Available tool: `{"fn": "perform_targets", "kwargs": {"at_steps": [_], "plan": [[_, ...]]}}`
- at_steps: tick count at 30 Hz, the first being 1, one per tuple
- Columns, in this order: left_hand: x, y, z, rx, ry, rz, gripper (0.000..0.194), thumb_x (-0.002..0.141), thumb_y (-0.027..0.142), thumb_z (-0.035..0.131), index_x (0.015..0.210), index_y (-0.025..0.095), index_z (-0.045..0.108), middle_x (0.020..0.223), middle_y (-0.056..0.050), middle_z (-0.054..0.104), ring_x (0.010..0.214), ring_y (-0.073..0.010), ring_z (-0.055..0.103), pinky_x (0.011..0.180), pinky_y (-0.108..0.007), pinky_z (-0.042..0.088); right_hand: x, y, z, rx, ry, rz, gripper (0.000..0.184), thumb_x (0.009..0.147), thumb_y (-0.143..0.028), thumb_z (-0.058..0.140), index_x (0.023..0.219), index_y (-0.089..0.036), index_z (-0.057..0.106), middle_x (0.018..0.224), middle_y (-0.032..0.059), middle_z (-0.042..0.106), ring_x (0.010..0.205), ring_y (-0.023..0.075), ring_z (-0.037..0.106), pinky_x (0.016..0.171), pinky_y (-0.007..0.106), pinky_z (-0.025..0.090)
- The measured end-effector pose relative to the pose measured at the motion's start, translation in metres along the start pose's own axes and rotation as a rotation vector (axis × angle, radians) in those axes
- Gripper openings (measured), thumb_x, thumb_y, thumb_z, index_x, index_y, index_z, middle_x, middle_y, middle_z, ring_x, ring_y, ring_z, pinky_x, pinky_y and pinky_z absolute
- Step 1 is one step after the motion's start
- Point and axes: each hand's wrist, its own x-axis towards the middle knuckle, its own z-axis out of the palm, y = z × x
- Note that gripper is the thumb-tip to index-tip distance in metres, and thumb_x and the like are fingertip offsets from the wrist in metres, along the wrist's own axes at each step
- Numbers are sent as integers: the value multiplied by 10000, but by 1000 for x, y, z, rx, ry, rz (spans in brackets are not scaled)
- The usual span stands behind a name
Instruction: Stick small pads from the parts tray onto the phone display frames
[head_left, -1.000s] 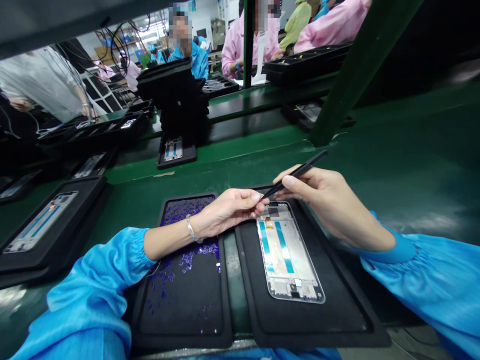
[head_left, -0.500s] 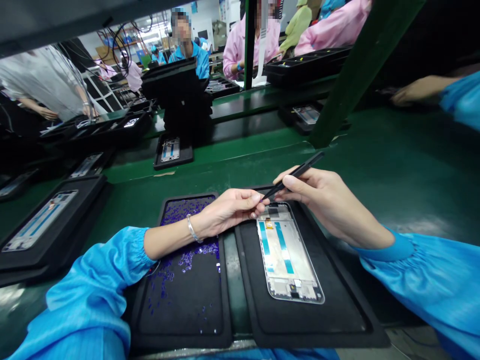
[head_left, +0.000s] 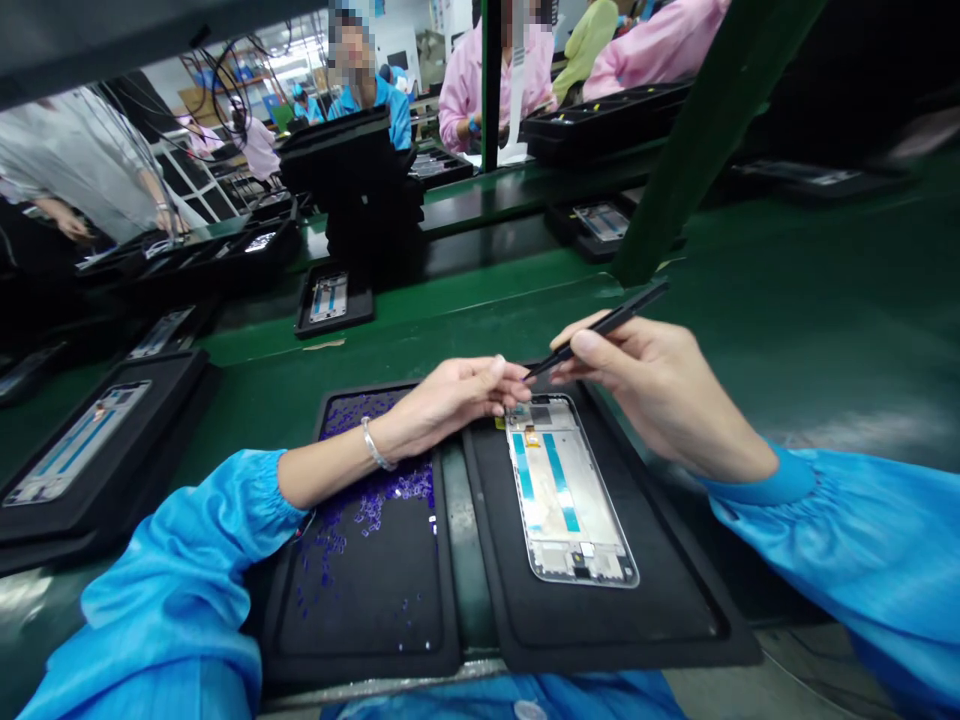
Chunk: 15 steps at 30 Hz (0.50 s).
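Observation:
Black tweezers (head_left: 619, 318) are gripped in my right hand (head_left: 652, 385), slanting down to the left. Their tips meet the fingertips of my left hand (head_left: 457, 395), where a tiny purple speck shows; I cannot tell what it is. The left thumb stands off the forefinger, and that hand looks open. Just below both hands lies a phone frame (head_left: 574, 490) with two blue strips, inside a black tray (head_left: 660, 620). Under my left forearm, another black tray (head_left: 375, 610) carries many small purple-edged pieces (head_left: 371, 512).
At the left, a stacked black tray (head_left: 172, 420) holds another phone frame (head_left: 79, 440). Farther back are a smaller tray (head_left: 356, 308), a tall stack of black trays (head_left: 371, 200) and a slanted green post (head_left: 712, 150). Several people work beyond the bench.
My left thumb has lifted away from the forefinger, loosening the earlier pinch. The tweezers stay at the left fingertips. A co-worker's hand at the right has drawn back, and a tray now shows there.

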Motion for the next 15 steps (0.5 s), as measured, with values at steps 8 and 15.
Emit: {"fn": "perform_targets", "kwargs": {"at_steps": [8,15], "plan": [[-65,-2,52,1440,-562,315,250,974,373,488,1003,132,547,1068,-101,551,922,-211,463,778,-328,441,5,-4,-10,6,76,-76,198,794,-375,723,836,-188,671,829,26,605,723,115,611,741,316,570],[-73,-33,58,1708,-493,400,129,947,100,411,1011,140,515,1115,-92,494,913,-206,429,737,-315,453,9,15,-8,-112,41,-74,231,802,-389,706,854,-166,674,795,25,622,700,113,638,692,271,567]]}}
